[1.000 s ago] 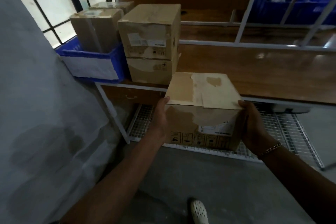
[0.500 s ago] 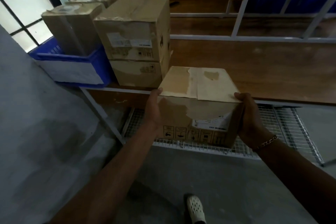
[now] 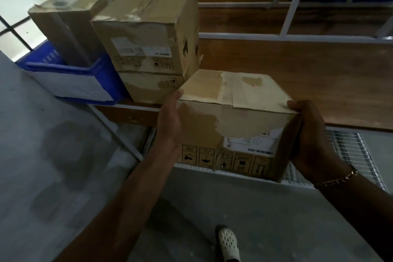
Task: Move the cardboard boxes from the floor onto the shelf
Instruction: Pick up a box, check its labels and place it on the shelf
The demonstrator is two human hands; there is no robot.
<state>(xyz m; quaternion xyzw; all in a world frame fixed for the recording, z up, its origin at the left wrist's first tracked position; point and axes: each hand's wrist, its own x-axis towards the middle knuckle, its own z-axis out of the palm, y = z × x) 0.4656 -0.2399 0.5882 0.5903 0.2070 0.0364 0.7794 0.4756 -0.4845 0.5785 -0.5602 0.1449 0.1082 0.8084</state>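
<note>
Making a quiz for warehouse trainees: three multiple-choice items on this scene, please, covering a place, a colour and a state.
1. Where do the two stacked boxes stand? A on the wooden shelf; B on the floor; C on the wire rack.
2. The crate left of them is: A red; B blue; C green.
3. The held box is: A in one hand; B between left hand and right hand; C lying untouched.
Key: 1 A, they sit on the board beside the crate; 2 B, its walls are blue; 3 B, a hand clasps each side.
</note>
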